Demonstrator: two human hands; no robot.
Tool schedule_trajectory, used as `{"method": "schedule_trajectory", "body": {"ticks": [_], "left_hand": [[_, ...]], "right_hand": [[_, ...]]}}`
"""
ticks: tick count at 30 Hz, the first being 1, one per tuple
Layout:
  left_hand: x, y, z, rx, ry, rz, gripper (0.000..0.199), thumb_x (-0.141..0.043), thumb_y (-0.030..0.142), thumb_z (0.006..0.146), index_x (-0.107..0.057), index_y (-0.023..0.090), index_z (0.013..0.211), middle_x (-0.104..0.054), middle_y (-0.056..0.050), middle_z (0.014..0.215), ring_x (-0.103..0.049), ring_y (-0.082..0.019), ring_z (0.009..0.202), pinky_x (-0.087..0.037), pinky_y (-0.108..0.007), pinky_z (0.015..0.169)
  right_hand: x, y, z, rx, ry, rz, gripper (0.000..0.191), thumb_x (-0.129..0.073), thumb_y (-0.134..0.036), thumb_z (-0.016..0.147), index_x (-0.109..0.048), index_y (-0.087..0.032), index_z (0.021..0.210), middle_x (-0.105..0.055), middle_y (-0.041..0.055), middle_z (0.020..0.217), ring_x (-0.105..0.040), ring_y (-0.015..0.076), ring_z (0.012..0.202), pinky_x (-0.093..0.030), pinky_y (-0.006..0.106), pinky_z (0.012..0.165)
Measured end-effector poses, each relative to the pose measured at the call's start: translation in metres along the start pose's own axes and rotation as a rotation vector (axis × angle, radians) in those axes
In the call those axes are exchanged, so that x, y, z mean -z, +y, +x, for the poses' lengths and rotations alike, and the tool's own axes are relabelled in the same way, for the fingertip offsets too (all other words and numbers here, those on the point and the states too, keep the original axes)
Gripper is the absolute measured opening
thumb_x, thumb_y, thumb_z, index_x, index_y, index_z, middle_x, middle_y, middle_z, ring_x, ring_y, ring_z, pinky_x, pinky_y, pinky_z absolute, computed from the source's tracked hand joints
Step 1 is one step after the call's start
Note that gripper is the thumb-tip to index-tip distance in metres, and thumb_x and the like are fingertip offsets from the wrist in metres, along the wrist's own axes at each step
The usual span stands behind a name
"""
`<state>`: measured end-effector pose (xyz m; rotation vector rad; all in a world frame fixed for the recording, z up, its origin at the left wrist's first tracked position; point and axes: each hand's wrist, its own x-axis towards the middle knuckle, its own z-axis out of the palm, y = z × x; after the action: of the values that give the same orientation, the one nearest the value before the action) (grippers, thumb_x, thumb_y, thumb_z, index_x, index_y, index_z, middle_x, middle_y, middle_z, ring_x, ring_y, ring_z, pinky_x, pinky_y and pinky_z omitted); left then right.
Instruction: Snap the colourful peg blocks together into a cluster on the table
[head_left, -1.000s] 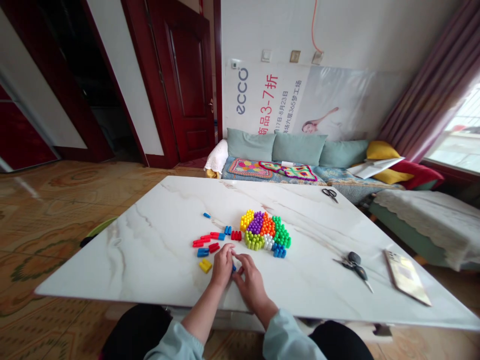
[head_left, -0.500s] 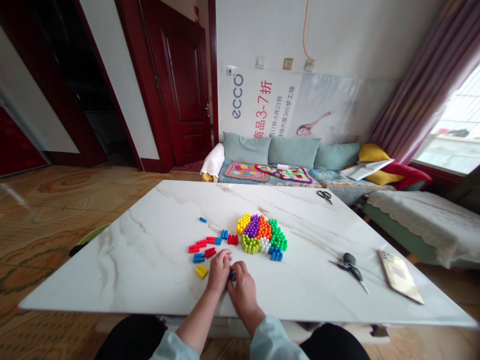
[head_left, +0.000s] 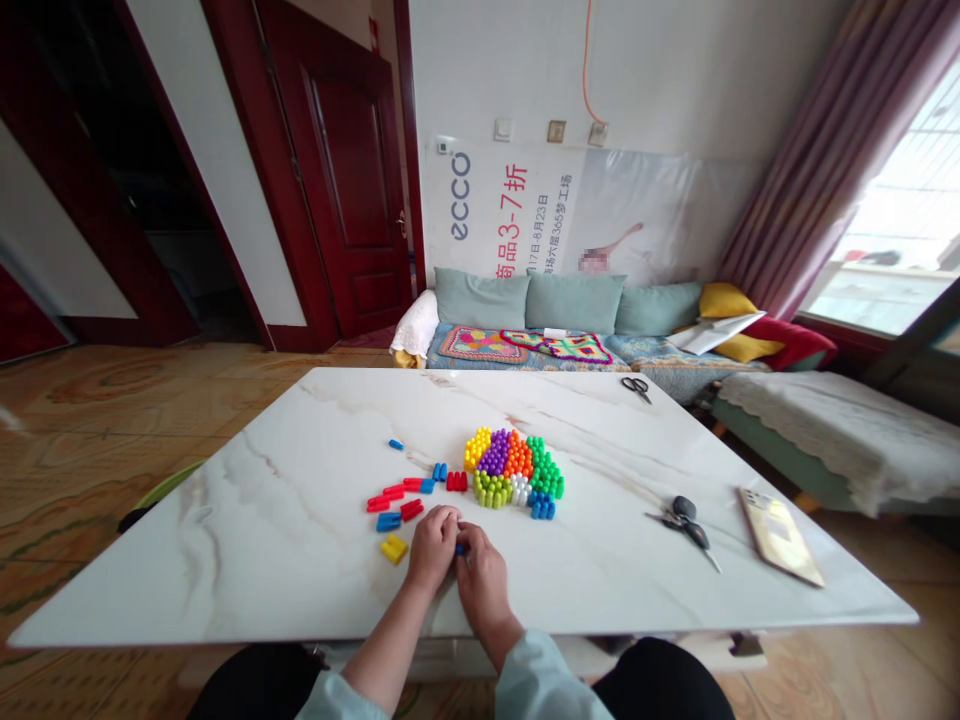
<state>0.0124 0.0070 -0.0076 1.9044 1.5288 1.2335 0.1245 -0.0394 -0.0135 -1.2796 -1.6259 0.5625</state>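
On the wall, upper centre of the frame, hangs a poster (head_left: pixel 551 200) with its lettering turned sideways: "ecco" reads clearly, beside it a large red "商品3-7折", whose lowest character is partly covered by the cushions (head_left: pixel 575 302). Two smaller columns include "17日-8月23日" and "365梦工场", their lower ends running down behind the sofa backs; the face on the poster is blurred out.

At lower centre, both hands meet over the white desk (head_left: pixel 285 560). A dark blue piece (head_left: pixel 460 549) sits between them — mostly covered by fingers, so its shape is hard to make out. The right hand (head_left: pixel 482 578) has a narrow grip on it, fingertips closed in; the left hand (head_left: pixel 433 548) lies right alongside, its fingers bent, but I cannot tell whether its grip holds the piece too.

Up and right of the hands stands a cluster of coloured pieces (head_left: pixel 510 465), in yellow, purple, orange, greens, white and blue. Red pieces (head_left: pixel 394 492) and a yellow piece (head_left: pixel 394 549) lie to the left of the hands.

A gold phone (head_left: pixel 780 535) rests at the lower right; any marking on it is too small to read. The lower edge cuts off the sleeves (head_left: pixel 547 680), and the doorway (head_left: pixel 150 200) at upper left is too dark to see into.
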Motion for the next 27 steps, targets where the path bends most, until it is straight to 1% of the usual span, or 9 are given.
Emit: {"method": "schedule_trajectory", "body": {"ticks": [3, 6, 9, 12, 15, 18, 20, 23, 27], "left_hand": [[0.001, 0.001, 0.000, -0.012, -0.020, 0.010, 0.029, -0.037, 0.029, 0.091, -0.063, 0.019, 0.082, -0.068, -0.006, 0.083, -0.063, -0.018, 0.080, -0.049, -0.028, 0.075], [0.000, 0.001, 0.000, -0.022, -0.030, 0.035, 0.027, -0.040, 0.030, 0.090, -0.064, 0.019, 0.083, -0.068, -0.006, 0.083, -0.063, -0.019, 0.080, -0.048, -0.029, 0.075], [-0.001, 0.000, 0.000, -0.030, -0.040, 0.060, 0.027, -0.041, 0.029, 0.089, -0.064, 0.018, 0.083, -0.067, -0.006, 0.083, -0.063, -0.019, 0.079, -0.048, -0.029, 0.074], [-0.001, 0.000, 0.000, -0.033, -0.050, 0.076, 0.028, -0.041, 0.030, 0.089, -0.065, 0.018, 0.083, -0.067, -0.006, 0.081, -0.062, -0.019, 0.077, -0.047, -0.029, 0.072], [-0.001, 0.001, 0.000, -0.030, -0.043, 0.078, 0.026, -0.041, 0.029, 0.089, -0.065, 0.019, 0.082, -0.067, -0.006, 0.081, -0.062, -0.018, 0.078, -0.047, -0.028, 0.073], [-0.002, 0.002, 0.000, -0.021, -0.026, 0.071, 0.025, -0.043, 0.027, 0.088, -0.064, 0.019, 0.079, -0.066, -0.005, 0.080, -0.062, -0.017, 0.077, -0.046, -0.026, 0.072], [-0.001, 0.003, 0.000, -0.016, -0.017, 0.067, 0.023, -0.044, 0.026, 0.087, -0.064, 0.019, 0.077, -0.066, -0.005, 0.079, -0.061, -0.017, 0.076, -0.045, -0.025, 0.071], [-0.001, 0.004, 0.000, -0.018, -0.014, 0.060, 0.023, -0.044, 0.025, 0.088, -0.063, 0.018, 0.076, -0.065, -0.004, 0.078, -0.060, -0.016, 0.075, -0.044, -0.025, 0.071], [0.000, 0.005, -0.001, -0.017, -0.015, 0.052, 0.023, -0.044, 0.024, 0.088, -0.063, 0.018, 0.076, -0.065, -0.004, 0.077, -0.060, -0.015, 0.074, -0.044, -0.024, 0.071]], "right_hand": [[0.000, 0.003, 0.000, -0.050, 0.057, 0.121, 0.025, -0.038, -0.008, 0.076, -0.052, -0.022, 0.092, -0.066, 0.0019, 0.088, -0.063, 0.0158, 0.080, -0.049, 0.027, 0.073], [0.001, 0.004, 0.001, -0.051, 0.102, 0.168, 0.026, -0.039, -0.009, 0.076, -0.054, -0.021, 0.092, -0.065, 0.0029, 0.089, -0.062, 0.0158, 0.082, -0.050, 0.028, 0.076], [0.007, 0.003, 0.006, -0.064, 0.100, 0.166, 0.023, -0.042, -0.013, 0.077, -0.057, -0.021, 0.094, -0.066, 0.0035, 0.087, -0.062, 0.0158, 0.078, -0.051, 0.027, 0.071], [0.031, 0.008, 0.011, -0.080, 0.124, 0.145, 0.018, -0.047, -0.019, 0.080, -0.058, -0.019, 0.095, -0.066, 0.0044, 0.086, -0.063, 0.0159, 0.076, -0.051, 0.025, 0.063], [0.069, 0.023, 0.013, -0.049, 0.175, 0.032, 0.017, -0.049, -0.025, 0.083, -0.058, -0.019, 0.096, -0.065, 0.0065, 0.090, -0.062, 0.0165, 0.077, -0.050, 0.025, 0.059], [0.105, 0.045, 0.013, -0.028, 0.217, -0.118, 0.020, -0.048, -0.029, 0.084, -0.059, -0.019, 0.098, -0.063, 0.0066, 0.090, -0.060, 0.0166, 0.075, -0.050, 0.028, 0.062], [0.120, 0.058, 0.014, -0.033, 0.231, -0.199, 0.020, -0.048, -0.029, 0.084, -0.060, -0.019, 0.096, -0.062, 0.0063, 0.088, -0.059, 0.0171, 0.075, -0.049, 0.029, 0.064], [0.128, 0.070, 0.018, -0.036, 0.219, -0.261, 0.020, -0.046, -0.029, 0.084, -0.059, -0.019, 0.095, -0.061, 0.0063, 0.089, -0.058, 0.0171, 0.073, -0.049, 0.032, 0.066], [0.124, 0.071, 0.020, -0.018, 0.255, -0.228, 0.020, -0.046, -0.029, 0.086, -0.056, -0.018, 0.098, -0.059, 0.0063, 0.089, -0.057, 0.0167, 0.072, -0.050, 0.033, 0.069]]}}
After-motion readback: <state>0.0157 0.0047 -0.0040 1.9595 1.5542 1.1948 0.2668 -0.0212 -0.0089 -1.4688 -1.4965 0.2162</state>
